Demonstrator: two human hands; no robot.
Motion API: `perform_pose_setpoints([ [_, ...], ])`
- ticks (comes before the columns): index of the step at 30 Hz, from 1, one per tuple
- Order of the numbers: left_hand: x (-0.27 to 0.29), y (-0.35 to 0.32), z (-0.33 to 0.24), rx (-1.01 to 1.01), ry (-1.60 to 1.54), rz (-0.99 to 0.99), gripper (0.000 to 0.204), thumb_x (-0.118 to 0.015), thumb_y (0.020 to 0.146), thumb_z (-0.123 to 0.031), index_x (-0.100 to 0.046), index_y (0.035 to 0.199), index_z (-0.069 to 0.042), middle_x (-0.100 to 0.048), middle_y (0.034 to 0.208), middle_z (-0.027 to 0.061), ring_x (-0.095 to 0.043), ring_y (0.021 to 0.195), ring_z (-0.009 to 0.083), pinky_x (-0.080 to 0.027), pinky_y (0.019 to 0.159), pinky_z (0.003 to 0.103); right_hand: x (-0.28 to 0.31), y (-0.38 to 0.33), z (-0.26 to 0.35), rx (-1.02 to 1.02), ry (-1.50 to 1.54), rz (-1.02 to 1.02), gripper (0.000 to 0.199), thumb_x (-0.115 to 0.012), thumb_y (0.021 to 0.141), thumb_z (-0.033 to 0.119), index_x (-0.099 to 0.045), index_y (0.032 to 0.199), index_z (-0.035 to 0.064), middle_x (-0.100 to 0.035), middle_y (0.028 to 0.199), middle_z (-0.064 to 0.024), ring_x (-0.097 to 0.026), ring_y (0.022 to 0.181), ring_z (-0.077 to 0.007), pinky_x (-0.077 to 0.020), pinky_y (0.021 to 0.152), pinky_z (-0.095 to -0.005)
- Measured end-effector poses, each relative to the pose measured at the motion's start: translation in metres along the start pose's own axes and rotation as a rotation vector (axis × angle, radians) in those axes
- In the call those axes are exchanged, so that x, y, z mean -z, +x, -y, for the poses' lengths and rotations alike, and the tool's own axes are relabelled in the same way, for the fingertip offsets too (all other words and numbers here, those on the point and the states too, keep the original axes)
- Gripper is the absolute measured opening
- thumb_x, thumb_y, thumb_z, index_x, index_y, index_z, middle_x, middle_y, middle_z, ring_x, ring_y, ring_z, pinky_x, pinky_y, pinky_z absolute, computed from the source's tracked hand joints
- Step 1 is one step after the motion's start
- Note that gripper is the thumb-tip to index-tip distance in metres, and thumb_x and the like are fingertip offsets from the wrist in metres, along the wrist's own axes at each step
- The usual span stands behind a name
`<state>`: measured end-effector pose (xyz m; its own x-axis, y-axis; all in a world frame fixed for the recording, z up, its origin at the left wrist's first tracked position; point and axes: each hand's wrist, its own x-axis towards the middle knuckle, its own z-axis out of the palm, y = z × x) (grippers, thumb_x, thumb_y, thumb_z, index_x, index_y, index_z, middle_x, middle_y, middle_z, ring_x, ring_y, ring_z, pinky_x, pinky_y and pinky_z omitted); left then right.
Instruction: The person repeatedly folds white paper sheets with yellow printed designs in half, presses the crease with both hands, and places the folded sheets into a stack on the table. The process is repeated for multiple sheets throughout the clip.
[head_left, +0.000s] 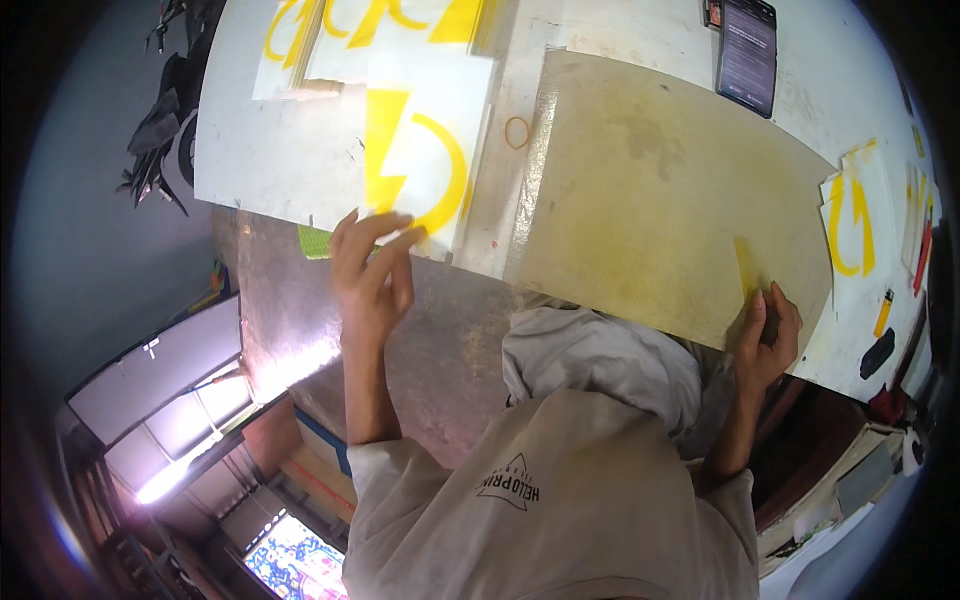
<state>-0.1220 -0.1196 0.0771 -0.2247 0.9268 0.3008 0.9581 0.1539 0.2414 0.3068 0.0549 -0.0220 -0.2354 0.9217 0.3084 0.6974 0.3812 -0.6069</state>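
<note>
Two bare hands are seen at work over a white table [250, 150], viewed from above the person's head. A white sheet [425, 150] printed with a yellow bolt-and-arc shape lies at the table's near edge, left of centre, and its lower corner is pinched by the left hand [372, 275], the thumb and fingers closed lightly on the paper's edge. Just behind it, further sheets [330, 40] with the same yellow marking are stacked toward the far left of the table. To the right, a large tan cutting mat [650, 190] is spread across the middle of the table, and a thin yellow strip [745, 265] rests near its lower right corner. The right hand [768, 335] is curled at that corner beside the strip, fingers folded inward around something small and dark; what it is cannot be told. A small orange rubber band [517, 132] lies between the sheet and the mat. A dark phone [747, 55] is propped at the far edge, well apart from both hands. More yellow-marked cutouts [850, 225] are piled at the right side, with a yellow lighter [884, 312] and a red tool [923, 255] near them.
</note>
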Motion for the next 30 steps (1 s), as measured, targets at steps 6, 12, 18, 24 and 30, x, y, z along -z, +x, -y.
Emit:
perform_pose_setpoints([
  [6, -0.032, -0.025, 0.024, 0.109, 0.016, 0.17, 0.026, -0.068, 0.077, 0.003, -0.077, 0.099, -0.009, -0.072, 0.112, 0.0068, -0.066, 0.111, 0.0268, -0.039, 0.116, 0.053, 0.007, -0.003, -0.011, 0.024, -0.023, 0.066, 0.025, -0.073, 0.092, -0.002, -0.071, 0.116, -0.0022, -0.073, 0.105, -0.0171, -0.067, 0.096, -0.0308, -0.0515, 0.089, -0.0401],
  [12, -0.033, -0.029, 0.015, 0.143, 0.02, 0.181, 0.033, -0.067, 0.08, -0.004, -0.076, 0.111, -0.012, -0.069, 0.115, 0.0081, -0.063, 0.112, 0.0296, -0.039, 0.11, 0.055, 0.005, 0.016, -0.006, 0.164, -0.119, 0.102, 0.023, -0.071, 0.096, 0.005, -0.071, 0.118, -0.0029, -0.071, 0.101, -0.0147, -0.065, 0.091, -0.0263, -0.0503, 0.086, -0.0367],
  [18, -0.041, -0.036, 0.01, 0.177, 0.067, 0.127, 0.043, -0.068, 0.08, -0.005, -0.073, 0.122, -0.014, -0.066, 0.123, 0.0089, -0.06, 0.116, 0.0319, -0.038, 0.113, 0.057, -0.002, 0.04, -0.01, 0.22, -0.145, 0.135, 0.026, -0.07, 0.097, 0.008, -0.069, 0.12, -0.0032, -0.07, 0.101, -0.0166, -0.065, 0.094, -0.0301, -0.0506, 0.089, -0.0405],
  [24, -0.073, -0.031, -0.039, 0.327, -0.171, -0.164, 0.049, -0.07, 0.078, -0.01, -0.068, 0.126, -0.01, -0.06, 0.131, 0.0163, -0.057, 0.121, 0.0376, -0.045, 0.103, 0.056, -0.024, 0.063, -0.033, 0.495, 0.004, 0.038, 0.028, -0.064, 0.103, 0.013, -0.067, 0.121, -0.0086, -0.068, 0.104, -0.0218, -0.065, 0.097, -0.0369, -0.0522, 0.087, -0.0439],
  [30, -0.181, 0.013, -0.157, -0.022, -0.376, -0.317, 0.045, -0.074, 0.08, -0.019, -0.064, 0.12, -0.002, -0.059, 0.12, 0.0185, -0.054, 0.116, 0.0383, -0.042, 0.102, 0.052, -0.046, 0.106, 0.0, 0.763, 0.292, 0.227, 0.035, -0.073, 0.098, 0.016, -0.067, 0.124, -0.0065, -0.067, 0.087, -0.0177, -0.061, 0.076, -0.0301, -0.0517, 0.069, -0.0409],
])
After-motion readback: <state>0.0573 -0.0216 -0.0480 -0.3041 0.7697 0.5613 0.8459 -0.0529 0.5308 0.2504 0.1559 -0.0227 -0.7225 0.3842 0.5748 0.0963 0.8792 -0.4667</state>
